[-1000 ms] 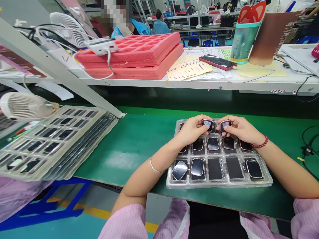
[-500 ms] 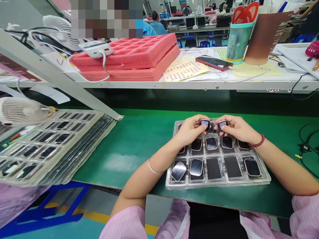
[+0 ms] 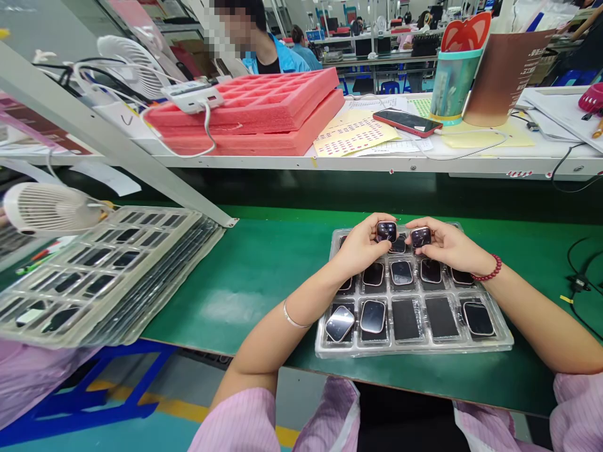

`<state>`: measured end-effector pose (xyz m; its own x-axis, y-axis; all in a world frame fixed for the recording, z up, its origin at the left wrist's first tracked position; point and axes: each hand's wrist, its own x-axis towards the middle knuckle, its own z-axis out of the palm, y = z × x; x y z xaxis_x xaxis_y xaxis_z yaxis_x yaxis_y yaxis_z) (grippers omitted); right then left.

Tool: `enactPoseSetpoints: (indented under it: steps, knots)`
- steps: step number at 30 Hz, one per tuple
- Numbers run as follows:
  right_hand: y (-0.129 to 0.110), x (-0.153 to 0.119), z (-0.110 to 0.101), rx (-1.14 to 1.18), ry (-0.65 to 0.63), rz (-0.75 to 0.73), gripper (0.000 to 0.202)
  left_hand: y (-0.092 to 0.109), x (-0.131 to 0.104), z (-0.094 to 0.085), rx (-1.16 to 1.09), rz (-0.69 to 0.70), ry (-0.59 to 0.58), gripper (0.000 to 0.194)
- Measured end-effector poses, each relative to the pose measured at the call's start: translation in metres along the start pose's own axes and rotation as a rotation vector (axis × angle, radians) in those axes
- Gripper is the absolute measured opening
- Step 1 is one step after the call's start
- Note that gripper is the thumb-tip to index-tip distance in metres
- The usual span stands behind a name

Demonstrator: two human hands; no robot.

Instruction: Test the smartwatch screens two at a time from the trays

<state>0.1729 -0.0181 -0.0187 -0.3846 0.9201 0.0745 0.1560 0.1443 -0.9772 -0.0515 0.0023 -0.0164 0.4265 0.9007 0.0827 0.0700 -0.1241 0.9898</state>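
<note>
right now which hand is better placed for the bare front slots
Probably the right hand: its device lines up better with those slots; the left hand holds its device farther left.

The person wears a pink, striped smock [image 3: 326,411] with sleeves [image 3: 240,419] and pale edging [image 3: 347,422], black clothing [image 3: 400,417], a silvery bangle [image 3: 292,320] on the left forearm [image 3: 313,294], a dark-red beaded bracelet [image 3: 494,270] on the right wrist [image 3: 481,258].

We are looking over a green tabletop [image 3: 254,276] beneath a white shelf [image 3: 292,162], a pale post [image 3: 117,144] slanting down at left. Below, a yellow stripe [image 3: 188,409] is crossing turquoise floor [image 3: 162,433]; small distant furniture, probably benches [image 3: 377,61], is standing behind.
</note>
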Motion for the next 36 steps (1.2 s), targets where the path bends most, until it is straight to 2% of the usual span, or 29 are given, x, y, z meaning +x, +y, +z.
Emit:
enactPoseSetpoints:
  steps: [5,8,11,17,20,22,25,27,29,32,34,36]
  knots:
    - [-0.0022,0.0003,-0.0009,0.007,0.031,0.075,0.032,0.0018,-0.0011,-0.0001,-0.002,-0.03,-0.035,0.03]
    - [-0.0029,-0.0005,-0.0003,-0.033,0.025,0.042,0.023,0.0014,-0.001,0.0001,-0.002,-0.076,-0.033,0.037]
    - [-0.0028,-0.0014,-0.0003,-0.043,-0.006,0.008,0.027,-0.0002,-0.0002,0.0001,-0.008,-0.048,-0.007,0.042]
    - [0.0,-0.0005,-0.0025,-0.017,-0.079,0.072,0.039,-0.0002,-0.0002,-0.0002,-0.014,-0.015,-0.02,0.028]
    - [0.0007,-0.0002,-0.0019,0.023,-0.08,0.014,0.043,0.0013,-0.0014,0.0,-0.022,0.001,-0.023,0.039]
    - [0.0008,-0.0003,-0.002,0.021,-0.074,0.018,0.04,0.0023,-0.002,0.0001,-0.039,-0.003,-0.043,0.04]
    - [0.0009,-0.0007,-0.0033,0.029,-0.04,0.078,0.028,0.0034,-0.0023,-0.0001,-0.059,-0.048,-0.054,0.03]
    - [0.0009,-0.0008,-0.0041,0.071,-0.013,0.093,0.036,0.0036,-0.0021,-0.0004,-0.062,-0.069,-0.026,0.039]
    - [0.0004,-0.0008,-0.0038,0.082,0.008,0.096,0.035,0.0033,-0.0019,-0.0006,-0.063,-0.061,-0.006,0.041]
    - [-0.001,-0.0009,-0.0023,0.036,0.019,0.092,0.042,0.0026,-0.002,-0.0006,-0.067,-0.03,-0.034,0.058]
    - [-0.0015,-0.0008,-0.0018,0.03,0.01,0.092,0.041,0.0027,-0.0022,-0.0005,-0.066,-0.032,-0.056,0.045]
    - [-0.0014,-0.0006,-0.0022,0.066,0.008,0.105,0.03,0.003,-0.0023,-0.0005,-0.059,-0.045,-0.048,0.033]
